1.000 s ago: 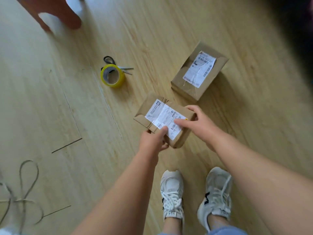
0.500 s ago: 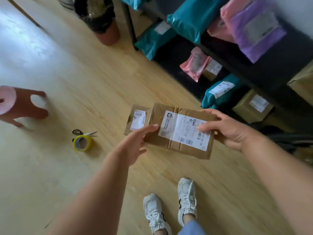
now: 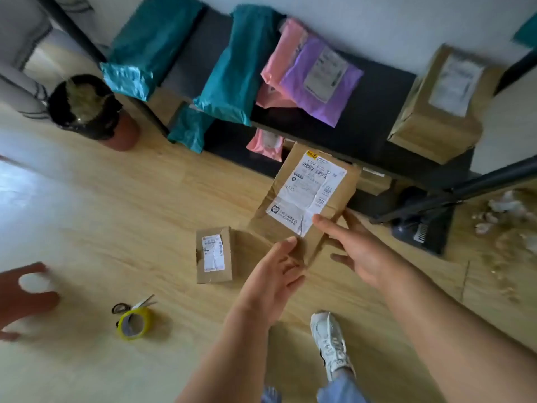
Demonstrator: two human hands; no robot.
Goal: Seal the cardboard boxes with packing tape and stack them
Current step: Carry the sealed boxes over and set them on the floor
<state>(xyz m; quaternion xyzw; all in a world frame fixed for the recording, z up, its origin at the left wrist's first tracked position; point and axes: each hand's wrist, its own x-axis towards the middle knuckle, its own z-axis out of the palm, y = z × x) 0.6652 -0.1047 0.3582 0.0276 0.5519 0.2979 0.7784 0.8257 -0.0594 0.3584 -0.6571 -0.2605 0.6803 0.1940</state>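
Note:
I hold a flat cardboard box [image 3: 308,193] with a white shipping label up in the air in front of a black shelf rack [image 3: 363,91]. My right hand [image 3: 357,251] grips its near right corner, thumb on top by the label and fingers underneath. Relaxed fingers of my left hand [image 3: 273,274] touch the box's near edge. A smaller labelled cardboard box [image 3: 214,255] lies on the wooden floor to the left. The yellow tape roll [image 3: 134,323] sits on the floor at lower left, with scissors [image 3: 130,306] just behind it.
The rack holds teal, pink and purple mailer bags and a large cardboard box [image 3: 441,103]. A lined bin [image 3: 90,112] stands at the rack's left end. A reddish stool [image 3: 23,298] is at far left, black tripod legs [image 3: 436,199] and scraps [image 3: 508,216] at right. My shoe [image 3: 331,341] is below.
I lifted the labelled box off the floor and turned it so its long side points away from me, toward the rack. My view swung up from the floor to the shelves.

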